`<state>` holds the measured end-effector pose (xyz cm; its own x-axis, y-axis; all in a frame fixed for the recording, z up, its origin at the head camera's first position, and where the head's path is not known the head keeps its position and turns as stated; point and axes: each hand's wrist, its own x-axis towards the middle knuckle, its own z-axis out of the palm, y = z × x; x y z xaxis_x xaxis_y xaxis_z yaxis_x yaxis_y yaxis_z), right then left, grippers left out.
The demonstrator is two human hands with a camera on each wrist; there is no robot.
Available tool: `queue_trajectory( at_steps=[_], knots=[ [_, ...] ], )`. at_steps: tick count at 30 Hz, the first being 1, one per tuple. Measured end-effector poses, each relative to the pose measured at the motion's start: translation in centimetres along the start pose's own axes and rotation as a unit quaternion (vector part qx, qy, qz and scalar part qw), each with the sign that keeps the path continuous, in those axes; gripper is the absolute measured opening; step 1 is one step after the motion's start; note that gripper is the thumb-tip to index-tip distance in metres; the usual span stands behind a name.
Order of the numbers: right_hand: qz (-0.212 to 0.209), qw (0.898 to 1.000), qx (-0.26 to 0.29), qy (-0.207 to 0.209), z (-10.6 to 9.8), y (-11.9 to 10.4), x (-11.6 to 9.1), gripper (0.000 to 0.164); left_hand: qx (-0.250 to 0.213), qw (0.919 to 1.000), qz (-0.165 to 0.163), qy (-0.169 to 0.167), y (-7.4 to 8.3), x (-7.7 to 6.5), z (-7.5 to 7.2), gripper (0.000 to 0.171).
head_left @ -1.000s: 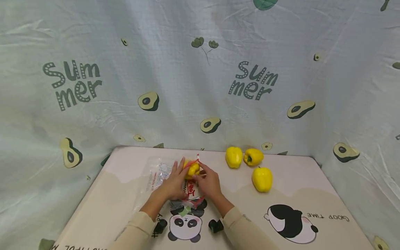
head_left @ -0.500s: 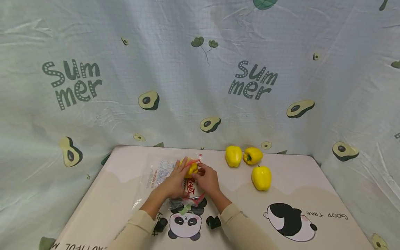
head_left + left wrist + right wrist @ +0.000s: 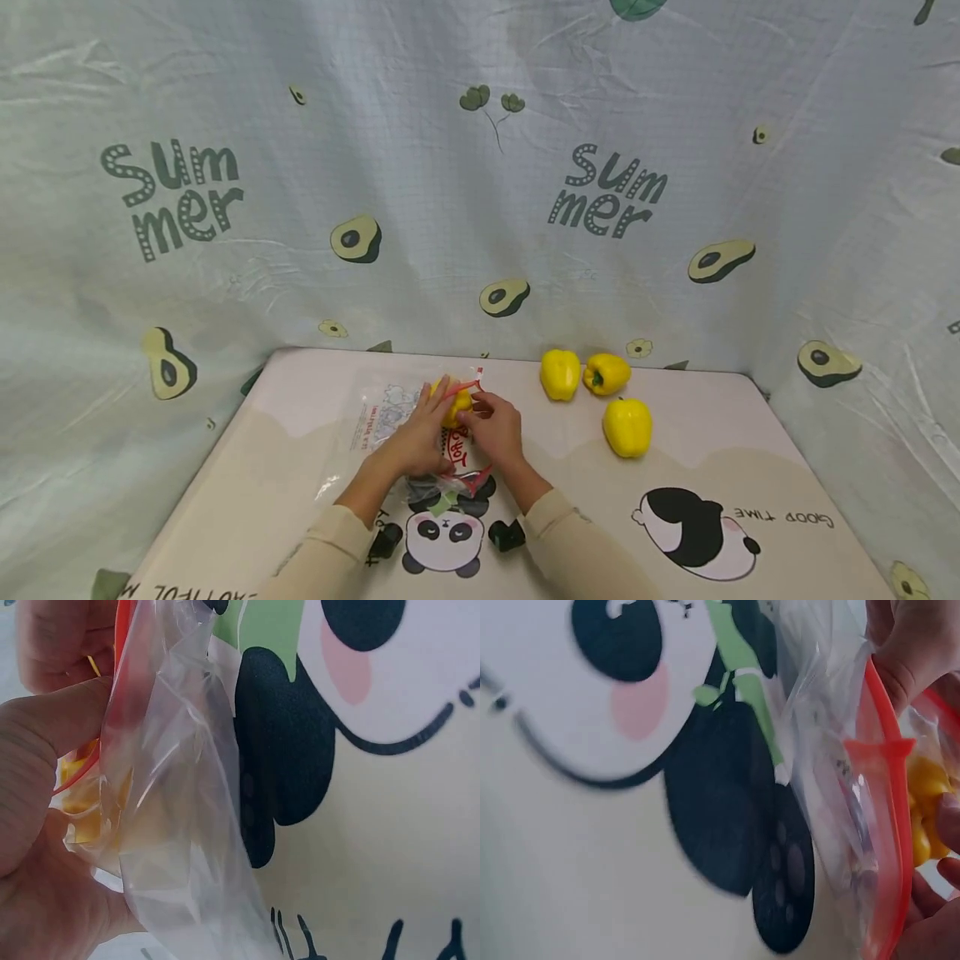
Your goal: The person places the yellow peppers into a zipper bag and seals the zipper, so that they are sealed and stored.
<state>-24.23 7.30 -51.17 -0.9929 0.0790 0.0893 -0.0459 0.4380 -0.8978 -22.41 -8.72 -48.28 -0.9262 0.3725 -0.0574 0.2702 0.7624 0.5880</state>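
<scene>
A clear zip bag with a red zip edge lies on the table in the head view, its mouth spread apart. My left hand reaches across that mouth with fingers extended; in the left wrist view its thumb is against the red edge. A yellow bell pepper sits in the mouth, pinched by my right hand. The right wrist view shows part of this bell pepper behind the red zip edge. Fingers and plastic hide the rest of it.
Three more yellow bell peppers stand to the right: one upright, one on its side, and one nearer. A printed cloth hangs behind the table. The pale tabletop has cartoon prints.
My right hand has shifted slightly left with the bell pepper, which sits a bit deeper in the bag's mouth. The left hand has barely moved. The other bell peppers stay put.
</scene>
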Motion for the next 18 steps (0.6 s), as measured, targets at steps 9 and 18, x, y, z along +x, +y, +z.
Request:
queue_trajectory(
  at_steps=[9, 18],
  knots=[
    [0.065, 0.998, 0.004, -0.012, 0.3, -0.2, 1.4, 0.04, 0.012, 0.9998, 0.005, -0.016, -0.2, 0.1, -0.3, 0.112],
    [0.07, 0.997, -0.013, 0.009, -0.1, -0.5, 1.6, 0.03, 0.017, 0.9996, -0.004, -0.022, 0.0, 0.3, -0.4, 0.112]
  ],
)
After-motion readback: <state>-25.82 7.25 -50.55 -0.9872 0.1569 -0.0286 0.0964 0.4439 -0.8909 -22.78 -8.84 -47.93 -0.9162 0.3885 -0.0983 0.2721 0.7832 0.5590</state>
